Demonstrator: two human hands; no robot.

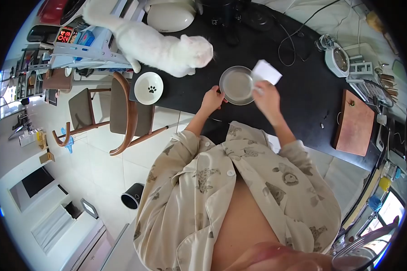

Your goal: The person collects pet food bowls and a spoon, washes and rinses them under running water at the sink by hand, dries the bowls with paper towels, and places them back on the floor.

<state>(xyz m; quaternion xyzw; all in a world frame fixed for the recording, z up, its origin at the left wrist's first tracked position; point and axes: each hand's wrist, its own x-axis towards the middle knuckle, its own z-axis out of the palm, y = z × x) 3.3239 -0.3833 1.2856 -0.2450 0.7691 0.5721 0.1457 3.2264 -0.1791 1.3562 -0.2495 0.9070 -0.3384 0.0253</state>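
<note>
A round metal bowl [237, 86] sits on the black countertop in front of me. My left hand [211, 100] grips its left rim, fingers closed on the edge. At the bowl's right side, my right hand [267, 100] pinches a white sheet that looks like paper or tissue [267, 72], which overlaps the bowl's right rim. Left of the bowl, a white cat [163, 49] stands with its head turned toward it. Near the counter's left end is a white pet bowl [149, 88] with a black paw print inside.
A wooden cutting board [355, 123] lies at the right, near a dish rack [371, 90] and a white kitchen scale [337, 61]. Loose cables [287, 45] run across the back. Chairs [124, 113] and a black bin [133, 195] stand on the floor to the left.
</note>
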